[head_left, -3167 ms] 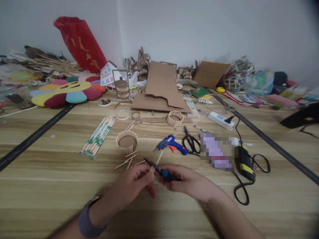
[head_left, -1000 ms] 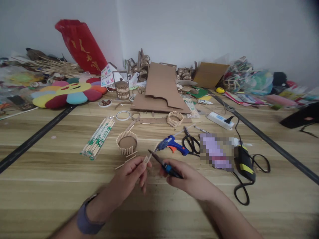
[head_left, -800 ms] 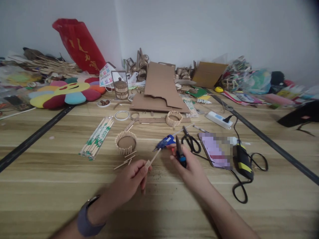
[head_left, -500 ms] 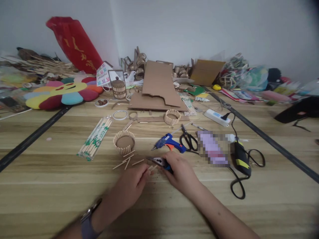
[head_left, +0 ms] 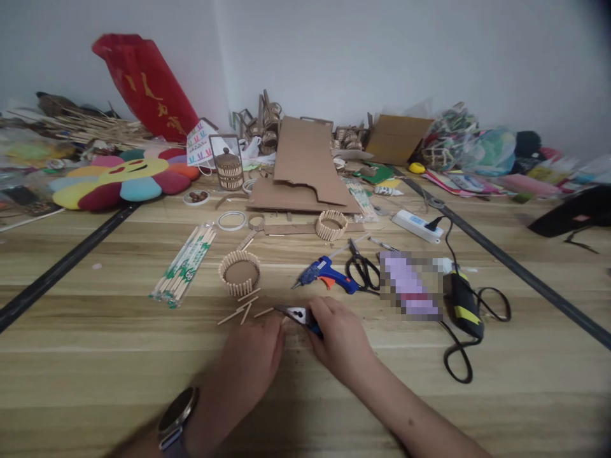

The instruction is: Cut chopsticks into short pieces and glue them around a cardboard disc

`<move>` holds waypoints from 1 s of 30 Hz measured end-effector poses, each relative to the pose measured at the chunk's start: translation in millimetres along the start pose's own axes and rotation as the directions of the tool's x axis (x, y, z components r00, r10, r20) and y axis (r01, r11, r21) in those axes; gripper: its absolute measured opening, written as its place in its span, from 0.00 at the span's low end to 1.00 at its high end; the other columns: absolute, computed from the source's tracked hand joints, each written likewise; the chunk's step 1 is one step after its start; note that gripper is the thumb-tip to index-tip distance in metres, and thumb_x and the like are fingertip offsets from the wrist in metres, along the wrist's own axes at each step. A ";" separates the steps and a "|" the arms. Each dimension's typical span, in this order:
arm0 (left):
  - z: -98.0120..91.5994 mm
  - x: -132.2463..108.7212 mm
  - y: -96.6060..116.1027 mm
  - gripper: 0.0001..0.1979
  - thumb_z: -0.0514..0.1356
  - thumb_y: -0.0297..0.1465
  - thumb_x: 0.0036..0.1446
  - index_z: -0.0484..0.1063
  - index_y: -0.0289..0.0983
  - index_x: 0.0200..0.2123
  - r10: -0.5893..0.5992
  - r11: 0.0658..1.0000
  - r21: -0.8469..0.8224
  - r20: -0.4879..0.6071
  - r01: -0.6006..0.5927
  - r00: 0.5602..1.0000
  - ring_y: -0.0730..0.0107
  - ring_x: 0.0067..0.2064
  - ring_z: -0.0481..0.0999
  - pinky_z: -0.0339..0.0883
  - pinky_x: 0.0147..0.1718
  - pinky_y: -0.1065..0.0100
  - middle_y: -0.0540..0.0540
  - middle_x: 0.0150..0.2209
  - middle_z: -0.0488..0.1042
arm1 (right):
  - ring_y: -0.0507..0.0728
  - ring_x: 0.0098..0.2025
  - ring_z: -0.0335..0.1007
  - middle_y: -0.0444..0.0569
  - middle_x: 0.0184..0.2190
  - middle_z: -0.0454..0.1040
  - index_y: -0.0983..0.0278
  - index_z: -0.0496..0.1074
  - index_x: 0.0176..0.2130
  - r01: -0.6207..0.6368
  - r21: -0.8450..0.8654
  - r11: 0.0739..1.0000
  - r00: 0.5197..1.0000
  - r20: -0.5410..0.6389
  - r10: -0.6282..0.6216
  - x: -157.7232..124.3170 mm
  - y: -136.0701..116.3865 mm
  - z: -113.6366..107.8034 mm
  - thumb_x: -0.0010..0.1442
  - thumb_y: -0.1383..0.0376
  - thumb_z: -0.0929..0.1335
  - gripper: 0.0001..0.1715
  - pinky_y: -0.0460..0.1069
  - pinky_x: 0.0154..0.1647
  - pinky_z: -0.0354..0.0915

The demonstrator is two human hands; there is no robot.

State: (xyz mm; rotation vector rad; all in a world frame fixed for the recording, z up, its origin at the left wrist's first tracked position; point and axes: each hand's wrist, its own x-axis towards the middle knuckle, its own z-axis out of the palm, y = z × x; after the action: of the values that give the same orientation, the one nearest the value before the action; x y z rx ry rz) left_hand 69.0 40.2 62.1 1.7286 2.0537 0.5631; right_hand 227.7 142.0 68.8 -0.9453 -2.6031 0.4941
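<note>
My right hand (head_left: 341,331) grips a pair of blue-handled long-nose pliers (head_left: 300,314), their jaws pointing left. My left hand (head_left: 251,356), with a watch on its wrist, is closed right beside the jaws. Between its fingertips and the pliers a short end of a thin wooden stick (head_left: 285,320) shows; the rest is hidden by the fingers. Several cut stick pieces (head_left: 231,316) lie just beyond my left hand. Behind them stands a round cardboard base ringed with upright short sticks (head_left: 238,291).
Ahead of my right hand lie a blue glue gun (head_left: 329,275) and black-handled scissors (head_left: 363,270). Packaged sticks (head_left: 184,264) are at left, with a second stick ring (head_left: 331,225) near cardboard sheets (head_left: 303,156). A black-and-yellow corded tool (head_left: 463,308) and power strip (head_left: 416,226) are right.
My left hand has turned and moved slightly left, covering more of the stick. The pliers have shifted a little left and down, with their jaws nearer the left fingertips.
</note>
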 end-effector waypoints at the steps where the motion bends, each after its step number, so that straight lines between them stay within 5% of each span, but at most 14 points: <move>1: -2.6 0.6 -2.1 0.17 0.44 0.36 0.67 0.69 0.39 0.33 0.004 0.993 -0.122 0.043 0.002 0.999 0.57 0.32 0.77 0.66 0.31 0.62 0.41 0.29 0.77 | 0.57 0.32 0.65 0.49 0.29 0.71 0.61 0.64 0.31 -0.007 0.095 0.995 1.000 0.028 0.004 2.0 3.6 -5.5 0.55 0.69 0.66 0.04 0.49 0.31 0.55; 4: -12.9 2.8 -6.2 0.20 0.47 0.48 0.66 0.65 0.41 0.31 0.085 0.787 -0.611 0.249 0.088 0.965 0.67 0.21 0.70 0.62 0.24 0.68 0.53 0.18 0.68 | 0.54 0.29 0.61 0.43 0.26 0.66 0.61 0.62 0.29 -0.024 0.441 0.897 0.988 0.148 -0.046 7.9 17.9 -27.3 0.61 0.61 0.65 0.11 0.47 0.30 0.57; 7: -18.0 5.8 -4.9 0.21 0.51 0.52 0.63 0.65 0.40 0.32 0.061 0.539 -0.819 0.269 0.195 0.961 0.67 0.24 0.74 0.67 0.30 0.67 0.53 0.20 0.72 | 0.53 0.29 0.61 0.41 0.25 0.65 0.61 0.65 0.30 -0.052 0.602 0.796 0.967 0.228 -0.109 9.8 24.2 -42.5 0.61 0.59 0.66 0.11 0.47 0.31 0.58; 10: -10.7 7.9 -2.0 0.22 0.55 0.53 0.61 0.68 0.38 0.32 -0.007 0.555 -0.806 0.245 0.207 0.970 0.63 0.36 0.79 0.67 0.41 0.65 0.48 0.29 0.79 | 0.53 0.30 0.64 0.42 0.27 0.69 0.62 0.67 0.31 -0.063 0.598 0.799 0.944 0.295 -0.146 6.3 16.3 -39.4 0.61 0.62 0.67 0.08 0.46 0.32 0.59; 14: 4.8 6.5 -2.1 0.25 0.59 0.56 0.57 0.71 0.37 0.36 0.092 0.497 -0.834 0.327 0.241 0.940 0.60 0.39 0.79 0.68 0.43 0.61 0.46 0.35 0.80 | 0.53 0.33 0.67 0.44 0.31 0.74 0.62 0.70 0.35 -0.046 0.548 0.835 0.953 0.276 -0.129 0.5 2.6 -20.3 0.58 0.69 0.68 0.01 0.46 0.33 0.59; 19: 4.6 4.8 -2.5 0.24 0.62 0.54 0.55 0.73 0.37 0.34 0.108 0.396 -0.849 0.422 0.351 0.900 0.60 0.38 0.79 0.67 0.44 0.61 0.46 0.32 0.80 | 0.55 0.36 0.71 0.43 0.33 0.76 0.62 0.71 0.40 -0.160 0.477 0.864 0.973 0.222 0.058 1.6 0.1 -8.4 0.51 0.69 0.75 0.16 0.47 0.35 0.61; 22: 1.3 6.5 -0.6 0.23 0.62 0.53 0.55 0.74 0.37 0.34 0.069 0.398 -0.860 0.376 0.320 0.924 0.61 0.37 0.78 0.66 0.44 0.62 0.47 0.31 0.80 | 0.57 0.38 0.73 0.45 0.35 0.77 0.62 0.71 0.42 -0.191 0.460 0.867 0.979 0.150 0.136 2.8 -1.7 -7.0 0.50 0.68 0.76 0.19 0.49 0.37 0.65; 26: 4.9 8.3 1.3 0.23 0.61 0.53 0.55 0.72 0.37 0.31 -0.034 0.411 -0.884 0.227 0.220 0.973 0.63 0.37 0.75 0.66 0.41 0.64 0.48 0.31 0.77 | 0.62 0.51 0.74 0.52 0.49 0.78 0.61 0.70 0.53 -0.120 0.512 0.851 0.993 0.065 0.102 -1.4 -8.9 0.0 0.48 0.68 0.77 0.33 0.54 0.51 0.68; 30: 11.9 6.5 2.8 0.15 0.63 0.44 0.53 0.74 0.37 0.34 -0.169 0.380 -0.893 0.189 0.241 0.967 0.62 0.40 0.74 0.66 0.40 0.64 0.48 0.36 0.78 | 0.64 0.59 0.70 0.56 0.58 0.74 0.60 0.64 0.62 -0.059 0.519 0.853 0.997 0.064 0.030 -7.8 -15.3 12.4 0.49 0.69 0.76 0.43 0.59 0.60 0.65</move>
State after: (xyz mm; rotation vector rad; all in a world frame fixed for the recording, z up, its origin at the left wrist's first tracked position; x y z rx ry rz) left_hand 76.7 47.7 53.3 0.7604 1.3489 1.2328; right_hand 219.8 123.2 62.8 -0.8058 -2.2930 1.1792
